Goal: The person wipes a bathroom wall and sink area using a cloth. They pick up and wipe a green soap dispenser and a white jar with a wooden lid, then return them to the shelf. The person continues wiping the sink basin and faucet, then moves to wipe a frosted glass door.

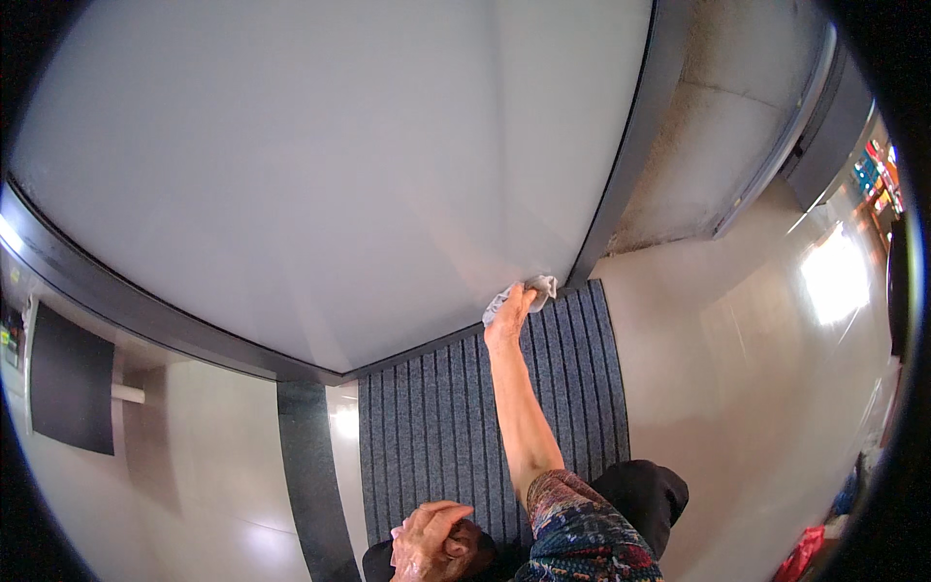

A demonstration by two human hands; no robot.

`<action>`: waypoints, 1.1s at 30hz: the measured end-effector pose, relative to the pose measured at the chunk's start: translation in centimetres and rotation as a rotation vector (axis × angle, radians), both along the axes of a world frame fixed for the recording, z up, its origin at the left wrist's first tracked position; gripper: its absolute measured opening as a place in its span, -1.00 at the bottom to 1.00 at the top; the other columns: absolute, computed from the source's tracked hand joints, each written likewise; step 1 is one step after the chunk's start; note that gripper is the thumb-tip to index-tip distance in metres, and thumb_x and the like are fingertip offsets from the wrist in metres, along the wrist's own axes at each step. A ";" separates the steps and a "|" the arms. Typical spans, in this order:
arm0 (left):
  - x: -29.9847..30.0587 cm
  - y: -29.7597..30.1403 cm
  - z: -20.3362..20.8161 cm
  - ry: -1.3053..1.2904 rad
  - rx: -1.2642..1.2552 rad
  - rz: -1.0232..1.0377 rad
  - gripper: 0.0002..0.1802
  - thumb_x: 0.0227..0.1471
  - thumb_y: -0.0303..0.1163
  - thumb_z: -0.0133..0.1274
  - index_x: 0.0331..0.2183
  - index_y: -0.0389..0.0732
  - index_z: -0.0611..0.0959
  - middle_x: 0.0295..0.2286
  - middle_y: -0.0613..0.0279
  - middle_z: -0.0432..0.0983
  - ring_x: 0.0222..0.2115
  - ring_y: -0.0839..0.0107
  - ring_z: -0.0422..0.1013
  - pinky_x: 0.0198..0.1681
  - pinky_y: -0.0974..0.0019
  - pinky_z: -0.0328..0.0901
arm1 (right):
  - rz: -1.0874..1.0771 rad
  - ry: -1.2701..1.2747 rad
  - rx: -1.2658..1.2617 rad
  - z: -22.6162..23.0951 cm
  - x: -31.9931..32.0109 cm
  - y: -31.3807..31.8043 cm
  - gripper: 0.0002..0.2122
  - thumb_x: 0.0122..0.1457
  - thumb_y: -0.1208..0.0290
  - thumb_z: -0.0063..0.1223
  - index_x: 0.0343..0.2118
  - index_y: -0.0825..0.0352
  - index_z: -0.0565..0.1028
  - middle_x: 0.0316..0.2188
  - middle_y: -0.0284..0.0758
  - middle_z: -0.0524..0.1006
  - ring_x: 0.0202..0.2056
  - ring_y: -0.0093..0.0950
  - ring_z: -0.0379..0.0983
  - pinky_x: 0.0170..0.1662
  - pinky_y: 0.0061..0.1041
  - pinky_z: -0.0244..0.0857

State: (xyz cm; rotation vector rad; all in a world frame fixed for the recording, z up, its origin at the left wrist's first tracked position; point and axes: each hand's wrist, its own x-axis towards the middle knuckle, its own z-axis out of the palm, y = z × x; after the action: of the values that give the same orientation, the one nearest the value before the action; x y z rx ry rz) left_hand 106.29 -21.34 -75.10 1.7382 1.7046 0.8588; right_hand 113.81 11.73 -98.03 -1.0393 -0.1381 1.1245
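My right hand [513, 312] reaches forward, closed on a crumpled pale grey-white cloth [546, 285]. It presses the cloth against the lower right part of a large, smooth grey door panel [320, 184], close to the dark bottom frame [427, 354]. A patterned short sleeve [587, 529] covers my right upper arm. At the lower edge, my left hand [427, 539] rests by my dark-trousered left knee with its fingers loosely bent and partly in shadow. I see no object in it.
Under my arm lies a dark grey ribbed mat [436, 436] on glossy pale floor tiles [698, 388]. A dark floor strip [315, 475] runs to its left. Farther left hangs a black rectangular panel [73, 378]. A red item [803, 555] lies at the lower right.
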 end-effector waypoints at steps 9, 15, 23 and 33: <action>0.5 -0.7 1.0 0.021 -0.201 -0.203 -0.68 -0.14 -0.37 0.06 -0.22 -0.13 0.55 -0.26 0.08 0.45 -0.29 0.08 0.41 -0.27 0.08 0.29 | 0.011 -1.082 0.522 14.7 -4.9 -4.2 -0.43 0.19 0.43 -0.24 0.25 0.37 -0.06 0.29 0.00 -0.24 0.30 -0.02 -0.40 0.29 -0.11 -0.33; 0.9 -2.6 -2.2 -0.352 -0.225 -0.711 -0.70 -0.04 -0.29 0.01 -0.25 -0.22 0.49 -0.33 0.06 0.35 -0.26 0.09 0.32 -0.24 0.12 0.21 | -0.302 -1.470 0.706 18.6 -1.7 -1.4 -0.59 0.16 0.44 -0.12 0.10 0.35 0.33 0.21 -0.09 0.00 0.20 -0.13 -0.15 0.24 -0.20 -0.21; 0.6 -3.0 -1.6 -0.450 -0.337 -0.609 -0.73 -0.01 -0.27 0.02 -0.28 -0.23 0.47 -0.33 0.04 0.33 -0.25 0.07 0.29 -0.22 0.13 0.21 | -0.181 -1.897 1.202 7.6 -7.7 -4.7 -0.69 -0.01 0.32 0.13 -0.15 -0.15 0.54 0.00 -0.54 0.24 0.02 -0.32 0.06 -0.09 -0.26 0.01; 1.7 -5.3 -2.5 -0.623 -0.135 -0.152 -0.69 0.04 -0.13 0.05 -0.38 -0.20 0.51 -0.16 0.03 0.38 -0.05 0.13 0.24 -0.05 0.12 0.17 | 0.462 -2.118 1.764 5.7 -10.5 -5.2 -0.77 0.00 0.33 0.04 -0.24 0.13 0.54 -0.15 -0.53 0.39 -0.07 -0.55 0.26 -0.15 -0.41 0.09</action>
State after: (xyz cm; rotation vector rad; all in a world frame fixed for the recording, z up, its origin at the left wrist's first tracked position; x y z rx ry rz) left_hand 108.02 -26.64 -77.57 1.3023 1.1715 1.0496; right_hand 103.34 6.56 -92.29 -0.0100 -2.5114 -0.4936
